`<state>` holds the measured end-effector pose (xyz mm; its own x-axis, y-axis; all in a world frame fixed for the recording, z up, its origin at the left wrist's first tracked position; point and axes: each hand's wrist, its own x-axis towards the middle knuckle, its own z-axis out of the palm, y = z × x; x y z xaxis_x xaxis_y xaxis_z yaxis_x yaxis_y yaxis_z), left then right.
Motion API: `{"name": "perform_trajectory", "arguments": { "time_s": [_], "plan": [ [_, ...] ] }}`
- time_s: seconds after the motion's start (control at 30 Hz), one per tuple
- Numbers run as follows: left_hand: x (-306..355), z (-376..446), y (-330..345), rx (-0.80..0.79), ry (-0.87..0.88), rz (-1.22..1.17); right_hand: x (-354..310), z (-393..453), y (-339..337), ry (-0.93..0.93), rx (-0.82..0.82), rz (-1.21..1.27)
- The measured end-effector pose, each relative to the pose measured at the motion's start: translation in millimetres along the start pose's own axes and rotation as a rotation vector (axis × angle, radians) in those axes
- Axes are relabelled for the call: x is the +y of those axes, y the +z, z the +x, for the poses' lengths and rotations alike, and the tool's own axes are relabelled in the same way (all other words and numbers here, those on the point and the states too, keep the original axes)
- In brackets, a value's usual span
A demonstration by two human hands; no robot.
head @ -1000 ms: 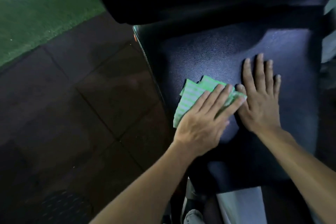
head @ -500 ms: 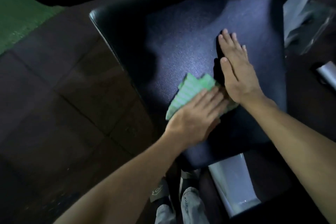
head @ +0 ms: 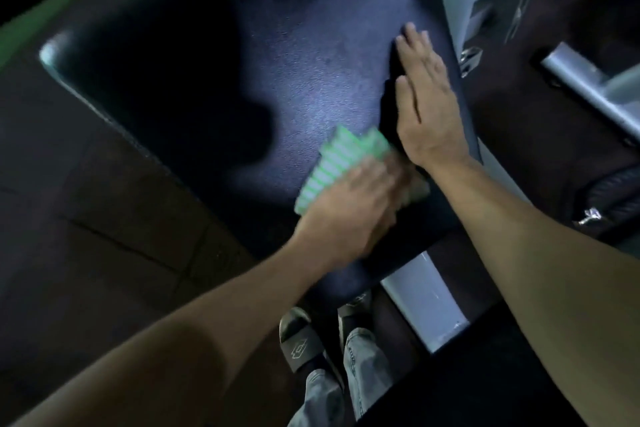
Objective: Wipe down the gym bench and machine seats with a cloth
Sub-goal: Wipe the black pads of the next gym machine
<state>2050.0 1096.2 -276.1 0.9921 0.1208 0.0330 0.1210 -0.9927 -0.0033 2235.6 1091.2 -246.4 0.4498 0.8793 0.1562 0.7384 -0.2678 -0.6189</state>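
A dark padded bench seat [head: 304, 55] fills the middle of the head view, lit by a pale patch of light. A green-and-white striped cloth [head: 332, 163] lies on its near part. My left hand [head: 349, 211] presses flat on the cloth and is blurred by motion. My right hand [head: 426, 107] rests flat on the seat near its right edge, fingers together and pointing away from me, just right of the cloth and holding nothing.
A grey metal frame post [head: 426, 305] runs under the seat's near edge. More grey machine parts [head: 588, 83] stand to the right. My feet in dark slides [head: 301, 343] are below. Dark rubber floor tiles [head: 104, 236] lie left, green turf [head: 20, 35] beyond.
The view has swung so the seat sits more to the right and tilted. My left hand keeps sliding the cloth over the seat. My right hand has shifted toward the seat's right edge.
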Motion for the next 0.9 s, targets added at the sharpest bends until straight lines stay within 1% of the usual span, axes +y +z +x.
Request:
{"name": "perform_trajectory", "arguments": {
  "time_s": [0.07, 0.1, 0.13, 0.17, 0.2, 0.23, 0.33, 0.4, 0.47, 0.53, 0.6, 0.77, 0.83, 0.9],
  "plan": [
    [20, -26, 5, -0.136, 0.283, -0.016, 17, -11, -11, 0.115, 0.033, 0.001],
    [15, -36, 4, -0.183, 0.381, -0.023, 19, -14, -12, 0.148, 0.023, 0.01],
    [1, -39, -1, -0.194, 0.435, -0.03, 19, -16, -9, 0.173, 0.021, 0.017],
    [-19, -36, -7, -0.182, 0.441, -0.022, 16, -17, -4, 0.195, 0.036, 0.023],
    [-45, -28, -16, -0.158, 0.402, 0.008, 10, -18, 3, 0.22, 0.067, 0.031],
    [-74, -15, -26, -0.113, 0.327, 0.054, 3, -17, 9, 0.257, 0.105, 0.045],
    [-145, 37, -63, -0.053, 0.058, 0.164, -16, -16, 20, 0.421, 0.184, 0.097],
    [-156, 71, -78, -0.031, -0.097, 0.131, -29, -20, 26, 0.52, 0.23, 0.106],
    [-149, 98, -77, -0.014, -0.16, 0.113, -45, -30, 41, 0.65, 0.298, 0.048],
    [-143, 113, -71, 0.001, -0.175, 0.115, -67, -42, 62, 0.812, 0.35, -0.047],
    [-141, 113, -68, -0.015, -0.156, 0.092, -88, -52, 80, 0.931, 0.391, -0.067],
    [-136, 83, -66, -0.084, 0.099, 0.077, -134, -75, 111, 0.997, 0.452, 0.0],
    [-138, 99, -67, -0.063, 0.147, 0.091, -154, -92, 127, 0.987, 0.449, -0.015],
    [-133, 131, -66, -0.051, 0.145, 0.089, -164, -107, 140, 0.959, 0.427, -0.057]
  ]
}}
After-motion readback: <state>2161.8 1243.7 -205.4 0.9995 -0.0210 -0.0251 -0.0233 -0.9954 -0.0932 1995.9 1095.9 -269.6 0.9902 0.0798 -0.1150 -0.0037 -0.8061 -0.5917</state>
